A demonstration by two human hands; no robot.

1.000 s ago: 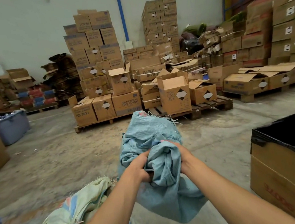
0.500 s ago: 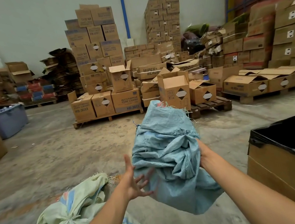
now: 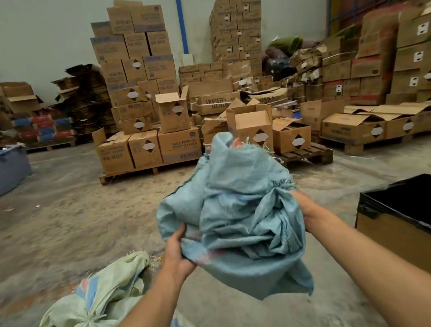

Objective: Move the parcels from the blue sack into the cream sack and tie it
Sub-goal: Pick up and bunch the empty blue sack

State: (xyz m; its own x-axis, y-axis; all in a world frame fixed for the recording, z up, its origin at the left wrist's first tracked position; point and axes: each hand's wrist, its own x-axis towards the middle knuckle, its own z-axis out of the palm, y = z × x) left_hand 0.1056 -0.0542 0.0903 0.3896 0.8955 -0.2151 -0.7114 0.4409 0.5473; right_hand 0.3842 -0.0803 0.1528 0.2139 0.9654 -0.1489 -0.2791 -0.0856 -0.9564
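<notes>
- The blue sack [image 3: 241,214] is held up off the floor in front of the person, crumpled into a loose bundle, with its frayed mouth edge pointing up and away.
- A change is seen at the left hand [image 3: 175,254]: half a second ago it was off the cloth with its fingers spread, and now it is closed on the sack's lower left edge, thumb over the fabric and fingers curled beneath it.
- The right hand [image 3: 304,208] is kept on the right side of the bundle, as in the earlier pictures; most of it is hidden behind the folds, so the grip is judged from the bunched cloth around it rather than seen outright.
- Since a second ago the bundle is raised somewhat and gathered wider between the two hands, where before both hands were bunched together at its middle.
- No bulge of parcels is seen in the blue sack; it hangs limp and flat, so it is judged to be empty.
- The cream sack [image 3: 91,312] lies on the floor at the lower left, full-looking, and its neck appears already cinched with a knot.
- From this it is judged that the transfer and the tying are done, and that only the spent blue sack is being folded or bundled for putting aside.
- A cardboard box lined with black plastic [image 3: 417,221] stands just to the right; whether the sack is meant for it cannot be told.
</notes>
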